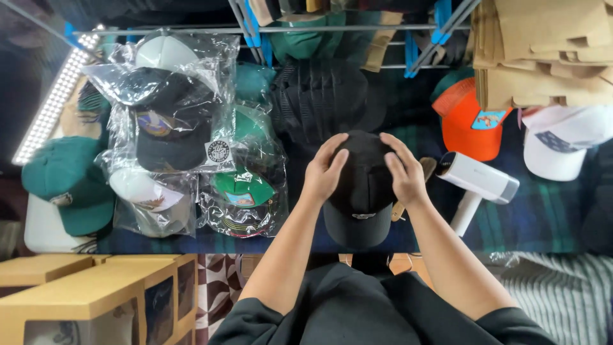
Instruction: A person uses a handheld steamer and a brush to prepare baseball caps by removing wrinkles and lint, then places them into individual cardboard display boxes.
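Fingers (333, 153) of the left hand (324, 171) lie spread and curved against the left side of a black cap (361, 185), and the right hand (403, 171) presses its slightly parted fingers (394, 148) against the opposite side, so both hands clasp the cap's crown between them. The cap sits at the centre of the view with its brim pointing toward six o'clock, a small emblem on the front, and it rests over a dark plaid cloth (543, 217). Bare forearms run down toward six o'clock into black sleeves (383, 313). At three o'clock from the cap, just beside the right hand, lies a white handheld steamer (477, 182). Beyond it at two o'clock sits an orange cap (469, 124), and further toward three o'clock a white cap (555, 144). Stacked brown flat cardboard (543, 51) fills the one o'clock corner. At twelve o'clock a stack of black caps (319, 102) lies just above the hands, under a metal rail (268, 29). From nine to ten o'clock, caps in clear plastic bags (172, 115) are piled together, and a green cap (67, 182) lies farther out at nine o'clock. At seven o'clock stand tan windowed boxes (96, 300).
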